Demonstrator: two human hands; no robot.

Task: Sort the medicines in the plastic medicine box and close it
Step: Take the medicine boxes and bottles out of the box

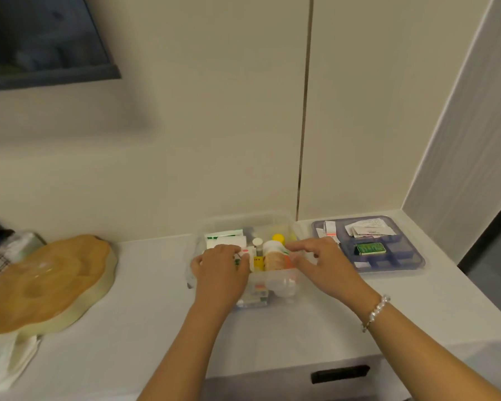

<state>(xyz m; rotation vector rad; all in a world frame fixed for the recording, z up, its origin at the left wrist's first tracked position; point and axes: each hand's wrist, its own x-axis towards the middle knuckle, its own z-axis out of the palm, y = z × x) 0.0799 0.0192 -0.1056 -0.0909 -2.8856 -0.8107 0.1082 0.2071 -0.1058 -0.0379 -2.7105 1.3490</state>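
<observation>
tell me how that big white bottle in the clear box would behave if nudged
The white bottle looks rigid plastic, so probably not fragile. It is tall and round, so it may tip or roll, though the packets and clear box walls packed around it should hold it.

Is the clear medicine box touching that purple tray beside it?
Apart. The head view shows bare white counter between the medicine box and the purple tray.

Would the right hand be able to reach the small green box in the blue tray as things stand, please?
Probably yes: the green box lies uncovered in the blue tray, just right of the right hand, with nothing between them.
</observation>
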